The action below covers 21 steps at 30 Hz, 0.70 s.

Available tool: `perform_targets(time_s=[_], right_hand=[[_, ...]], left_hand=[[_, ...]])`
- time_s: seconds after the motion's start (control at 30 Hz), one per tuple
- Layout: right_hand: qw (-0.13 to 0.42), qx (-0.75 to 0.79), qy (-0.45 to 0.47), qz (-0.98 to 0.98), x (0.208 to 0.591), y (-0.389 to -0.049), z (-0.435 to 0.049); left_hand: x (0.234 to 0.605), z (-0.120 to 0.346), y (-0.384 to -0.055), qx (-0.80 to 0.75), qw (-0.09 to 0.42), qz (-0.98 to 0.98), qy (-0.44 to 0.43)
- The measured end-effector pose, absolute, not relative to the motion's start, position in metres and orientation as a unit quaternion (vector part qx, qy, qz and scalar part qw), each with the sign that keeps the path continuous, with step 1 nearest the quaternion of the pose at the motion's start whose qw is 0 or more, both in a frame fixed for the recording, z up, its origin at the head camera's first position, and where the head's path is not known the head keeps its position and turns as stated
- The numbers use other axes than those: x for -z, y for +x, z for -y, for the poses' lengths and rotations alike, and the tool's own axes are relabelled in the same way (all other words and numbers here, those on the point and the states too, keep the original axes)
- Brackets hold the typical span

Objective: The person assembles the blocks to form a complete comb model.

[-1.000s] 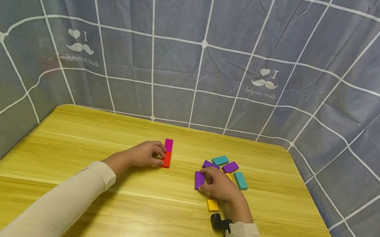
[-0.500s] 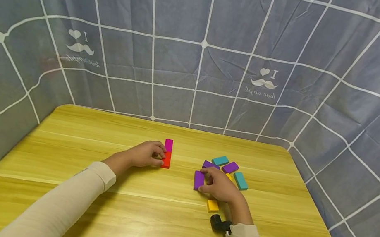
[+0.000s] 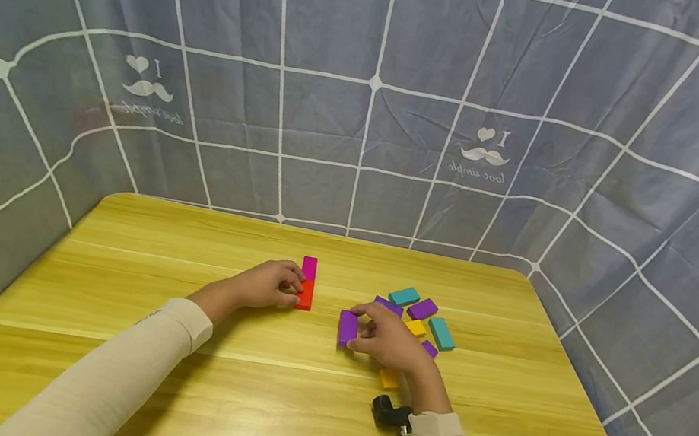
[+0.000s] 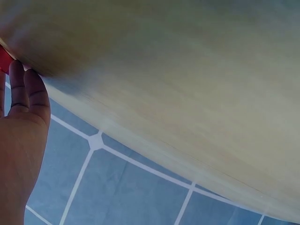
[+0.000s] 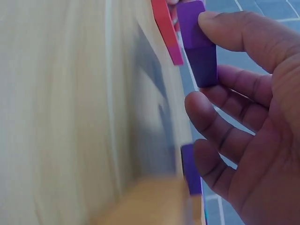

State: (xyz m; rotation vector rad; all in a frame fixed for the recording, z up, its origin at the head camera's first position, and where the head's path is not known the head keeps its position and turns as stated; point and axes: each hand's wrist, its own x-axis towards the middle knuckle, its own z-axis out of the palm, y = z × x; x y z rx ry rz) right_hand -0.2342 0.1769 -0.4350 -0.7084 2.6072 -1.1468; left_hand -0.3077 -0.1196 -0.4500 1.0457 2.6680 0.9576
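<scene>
My right hand (image 3: 391, 339) pinches a purple block (image 3: 348, 329) between thumb and fingers, left of the loose blocks. In the right wrist view the thumb (image 5: 227, 28) lies on one face of this block, and a shadow falls on the table beside it. A red block (image 3: 306, 297) and a magenta block (image 3: 309, 268) lie end to end in a line near the table's middle. My left hand (image 3: 269, 285) holds the red block from its left side with thumb and curled fingers. Only a corner of the red block (image 4: 4, 60) shows in the left wrist view.
Right of my right hand lie teal blocks (image 3: 404, 296), more purple blocks (image 3: 423, 308) and a yellow block (image 3: 416, 328). Another yellow block (image 3: 388, 378) is partly hidden under the right wrist. A grey checked curtain (image 3: 364, 128) surrounds the wooden table (image 3: 260, 419) behind and at the sides.
My right hand has moved left with the purple block, away from the loose blocks, uncovering yellow and purple ones. The left hand stays at the red block.
</scene>
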Motion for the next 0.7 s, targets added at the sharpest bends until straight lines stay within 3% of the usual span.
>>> perform_targets(time_s=[0.7], right_hand=[[0.107, 0.375, -0.247, -0.887, 0.443, -0.236, -0.112]], left_hand=[[0.450, 0.123, -0.309, -0.316, 0.048, -0.875, 0.363]])
